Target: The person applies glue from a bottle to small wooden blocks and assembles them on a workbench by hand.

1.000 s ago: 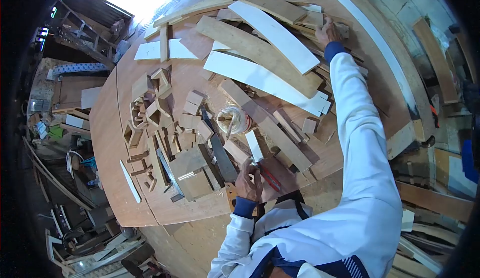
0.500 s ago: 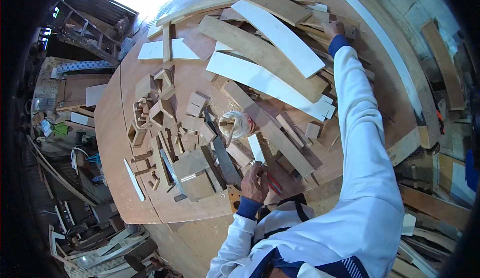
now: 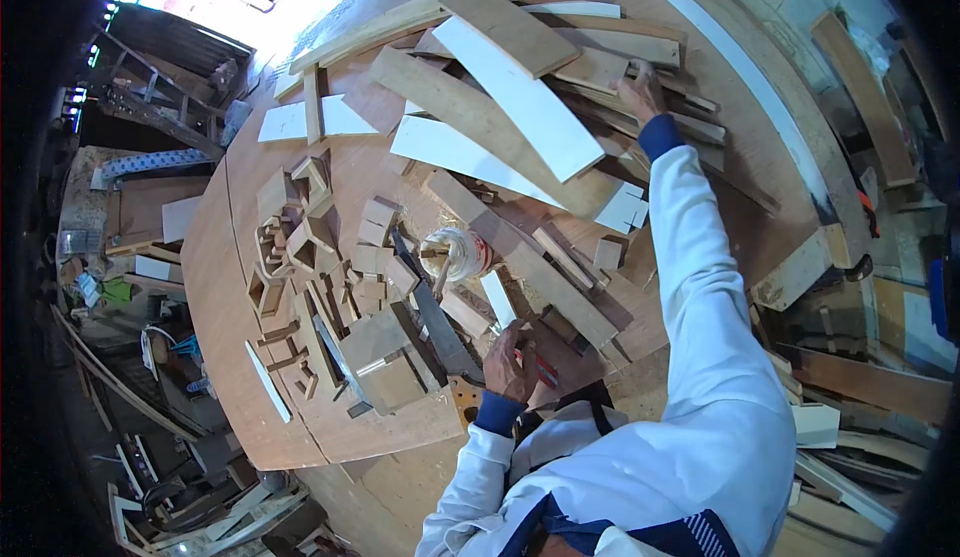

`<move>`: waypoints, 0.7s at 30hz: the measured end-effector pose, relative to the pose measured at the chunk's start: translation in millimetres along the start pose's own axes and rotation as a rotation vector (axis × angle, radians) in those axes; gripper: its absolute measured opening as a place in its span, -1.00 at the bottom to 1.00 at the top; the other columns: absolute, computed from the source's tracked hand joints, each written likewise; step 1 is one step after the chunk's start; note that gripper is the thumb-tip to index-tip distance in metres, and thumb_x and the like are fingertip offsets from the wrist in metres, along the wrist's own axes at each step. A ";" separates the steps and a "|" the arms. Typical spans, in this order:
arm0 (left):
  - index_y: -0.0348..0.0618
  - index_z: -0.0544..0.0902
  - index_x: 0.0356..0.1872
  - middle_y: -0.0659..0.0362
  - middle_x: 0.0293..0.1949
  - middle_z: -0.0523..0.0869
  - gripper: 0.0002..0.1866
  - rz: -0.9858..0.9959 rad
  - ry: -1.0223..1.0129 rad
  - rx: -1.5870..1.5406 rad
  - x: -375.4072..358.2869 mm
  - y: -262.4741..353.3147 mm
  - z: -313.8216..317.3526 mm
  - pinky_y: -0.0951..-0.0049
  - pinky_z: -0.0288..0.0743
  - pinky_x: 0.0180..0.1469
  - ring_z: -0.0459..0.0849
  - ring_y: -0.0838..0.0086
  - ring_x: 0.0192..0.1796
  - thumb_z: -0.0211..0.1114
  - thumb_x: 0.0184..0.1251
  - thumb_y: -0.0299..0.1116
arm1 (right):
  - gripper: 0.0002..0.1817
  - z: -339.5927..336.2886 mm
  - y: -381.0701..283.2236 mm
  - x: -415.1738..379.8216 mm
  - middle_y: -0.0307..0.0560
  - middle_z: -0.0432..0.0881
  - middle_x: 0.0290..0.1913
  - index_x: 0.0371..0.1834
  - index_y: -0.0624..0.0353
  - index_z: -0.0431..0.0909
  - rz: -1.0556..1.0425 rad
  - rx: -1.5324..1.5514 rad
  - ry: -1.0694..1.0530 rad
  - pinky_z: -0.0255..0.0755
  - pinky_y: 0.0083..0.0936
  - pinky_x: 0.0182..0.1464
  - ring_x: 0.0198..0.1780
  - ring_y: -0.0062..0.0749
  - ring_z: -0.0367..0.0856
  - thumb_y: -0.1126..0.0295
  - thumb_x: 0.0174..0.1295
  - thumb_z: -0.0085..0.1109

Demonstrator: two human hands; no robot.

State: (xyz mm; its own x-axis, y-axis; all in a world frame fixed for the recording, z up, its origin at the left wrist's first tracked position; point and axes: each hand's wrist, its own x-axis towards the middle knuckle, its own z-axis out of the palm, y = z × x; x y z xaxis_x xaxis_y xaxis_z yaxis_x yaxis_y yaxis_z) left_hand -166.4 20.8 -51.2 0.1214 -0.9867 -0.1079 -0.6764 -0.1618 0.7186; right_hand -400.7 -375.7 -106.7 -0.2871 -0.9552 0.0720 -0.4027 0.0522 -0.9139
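Over the pile of offcuts at the far right, my right hand (image 3: 642, 89) closes on the end of a wooden strip (image 3: 600, 69). More brown strips (image 3: 690, 127) lie under and beside that hand. Near the table's front edge my left hand (image 3: 511, 362) is closed with its fingers curled together; I cannot tell what is in them. A red-handled tool (image 3: 546, 372) shows right beside its fingers. Just beyond them are a narrow white piece (image 3: 498, 299) and a handsaw (image 3: 440, 317). White curved boards (image 3: 520, 97) lie left of my right hand.
A glue tub (image 3: 462, 254) with a stick in it stands mid-table. Small wooden blocks and box-like pieces (image 3: 312, 242) cover the left side. A long plank (image 3: 520, 252) lies diagonally. The raised wooden edge (image 3: 790, 107) curves along the right.
My right hand has shifted left and slightly down in view, and the strips and boards around it have spread and turned. My left hand stays near the same spot.
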 end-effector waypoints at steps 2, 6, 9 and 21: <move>-0.27 0.48 -0.02 -0.02 -0.29 0.64 -0.68 0.014 -0.013 -0.003 1.4 -2.1 1.4 0.23 0.51 -0.18 0.64 0.12 -0.22 0.18 0.16 -0.48 | -0.46 -1.6 -2.6 -16.0 0.31 0.52 -0.03 -0.02 0.30 0.37 0.076 -0.117 -0.021 0.36 -0.26 0.10 0.04 0.13 0.50 0.26 -0.12 0.11; -0.23 0.47 0.01 -0.02 -0.28 0.65 -0.65 0.049 -0.015 -0.024 7.6 5.4 1.7 0.26 0.52 -0.20 0.65 0.15 -0.23 0.15 0.16 -0.51 | -0.37 -14.2 -23.6 -47.4 0.34 0.49 -0.02 0.04 0.32 0.30 0.084 -0.185 -0.084 0.39 -0.23 0.07 0.02 0.14 0.51 0.24 -0.14 0.18; -0.21 0.45 0.04 -0.02 -0.28 0.65 -0.61 0.061 -0.027 0.007 11.3 7.3 3.1 0.30 0.54 -0.20 0.67 0.18 -0.24 0.14 0.13 -0.56 | -0.43 -29.5 -42.4 -34.9 0.26 0.58 -0.07 -0.04 0.22 0.47 0.085 -0.448 -0.081 0.43 -0.17 0.01 -0.02 0.10 0.56 0.03 -0.04 0.17; -0.24 0.45 0.05 -0.06 -0.20 0.64 -0.60 0.051 -0.060 0.010 11.0 7.4 8.7 0.26 0.53 -0.20 0.66 0.09 -0.24 0.16 0.11 -0.56 | -0.43 -63.1 70.6 107.9 0.00 0.28 0.32 0.20 -0.07 0.40 -0.166 -0.776 0.009 0.22 -0.21 0.30 0.33 -0.12 0.25 0.35 0.00 0.11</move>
State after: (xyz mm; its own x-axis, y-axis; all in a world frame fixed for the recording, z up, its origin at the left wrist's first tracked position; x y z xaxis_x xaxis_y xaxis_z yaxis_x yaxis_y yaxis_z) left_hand -176.4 8.6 -53.0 0.0433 -0.9927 -0.1122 -0.6879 -0.1111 0.7173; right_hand -515.0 -456.7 -138.2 -0.1760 -0.9661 0.1888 -0.9308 0.1009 -0.3514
